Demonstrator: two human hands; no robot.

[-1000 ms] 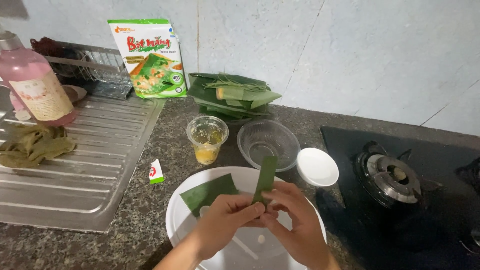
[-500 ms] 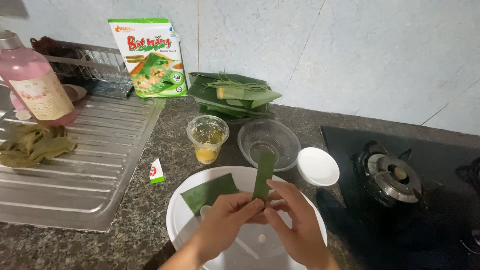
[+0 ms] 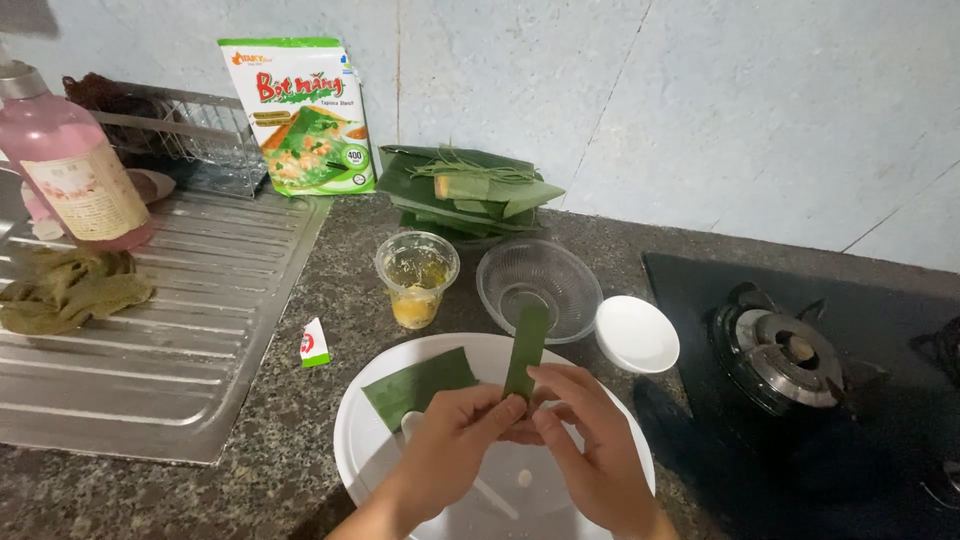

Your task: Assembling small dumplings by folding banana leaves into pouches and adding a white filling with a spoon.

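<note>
Left hand (image 3: 450,450) and right hand (image 3: 590,450) pinch a folded leaf strip (image 3: 526,350) upright over the white plate (image 3: 350,450); flat leaf piece (image 3: 418,385) lies left of the grip.

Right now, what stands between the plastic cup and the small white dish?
In the head view, a clear glass bowl stands between the plastic cup and the small white dish.
</note>
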